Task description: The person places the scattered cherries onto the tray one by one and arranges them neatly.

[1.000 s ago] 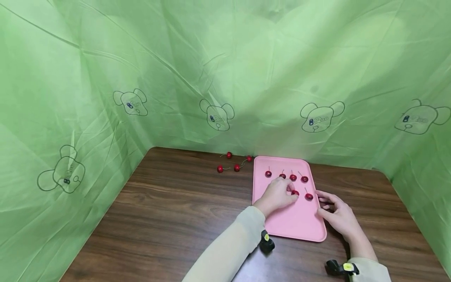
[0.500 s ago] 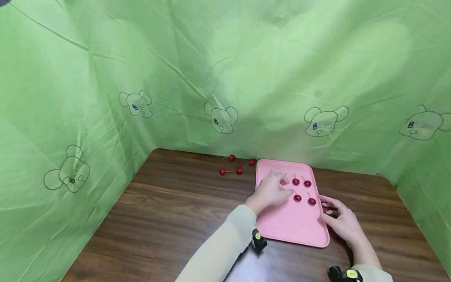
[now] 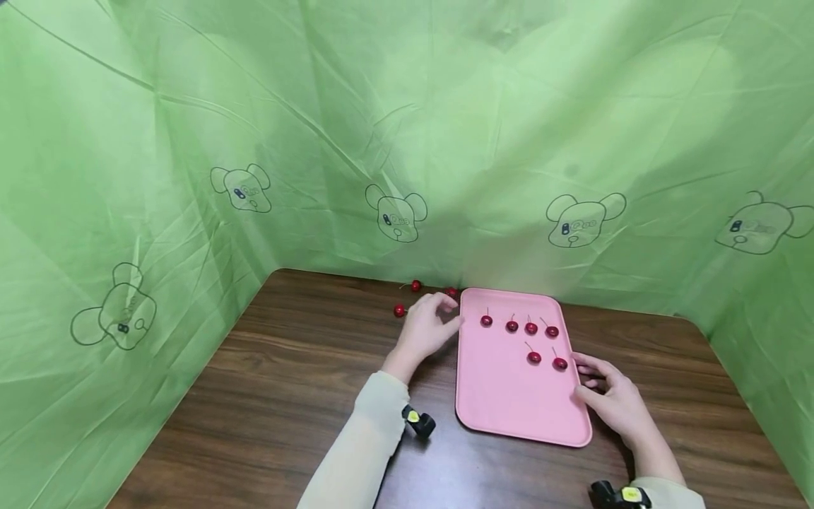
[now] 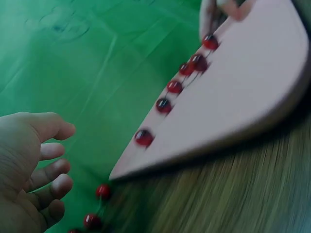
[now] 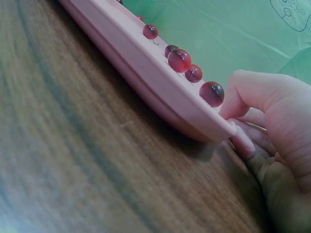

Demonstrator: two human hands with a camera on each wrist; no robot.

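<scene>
Several red cherries with thin stems lie on a pink tray (image 3: 509,403): a back row, with one cherry (image 3: 486,321) at its left end, and two nearer ones, among them a cherry (image 3: 534,358) at the middle. My left hand (image 3: 422,329) hovers over the table just left of the tray, fingers loosely bent and nothing between them; in the left wrist view the hand (image 4: 34,170) is apart from the cherries. My right hand (image 3: 613,399) holds the tray's right rim; the right wrist view shows the fingers (image 5: 243,138) around that edge.
Loose cherries lie on the wooden table (image 3: 286,396) beyond my left hand, including a cherry (image 3: 415,285) at the back, a cherry (image 3: 399,310) on the left and a cherry (image 3: 451,292) near the tray's corner. A green curtain (image 3: 356,141) encloses the table's back and sides.
My left hand has let go of a cherry in the tray's front row and moved left, off the tray to the loose cherries. The right hand stays at the rim.
</scene>
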